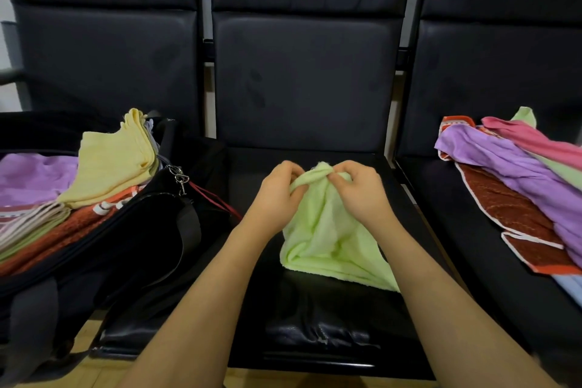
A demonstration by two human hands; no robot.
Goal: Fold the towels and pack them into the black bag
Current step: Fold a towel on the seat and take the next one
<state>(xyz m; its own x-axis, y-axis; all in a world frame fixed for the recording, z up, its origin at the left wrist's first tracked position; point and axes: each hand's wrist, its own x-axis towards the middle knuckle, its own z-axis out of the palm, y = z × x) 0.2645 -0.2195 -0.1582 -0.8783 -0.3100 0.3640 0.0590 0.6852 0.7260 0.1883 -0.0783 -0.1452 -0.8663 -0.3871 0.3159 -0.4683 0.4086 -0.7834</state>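
Both hands, the left hand (277,189) and the right hand (359,189), are pinching the top edge of the light green towel (330,246) over the middle chair seat (315,309). Bunched like this, it is risking an uneven fold that fits badly in the black bag (132,230) at the left.

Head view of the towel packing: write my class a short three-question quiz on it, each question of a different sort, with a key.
1. True or false: both hands grip the light green towel at its top edge.
2. Which towel lies topmost in the black bag? A) pale yellow B) pink C) light blue
3. Fill in: the pile of unfolded towels lies on the seat to the person's ____.

Key
1. True: the left hand and the right hand pinch the bunched top edge, close together, over the middle seat.
2. A: the pale yellow towel lies on top.
3. Right.
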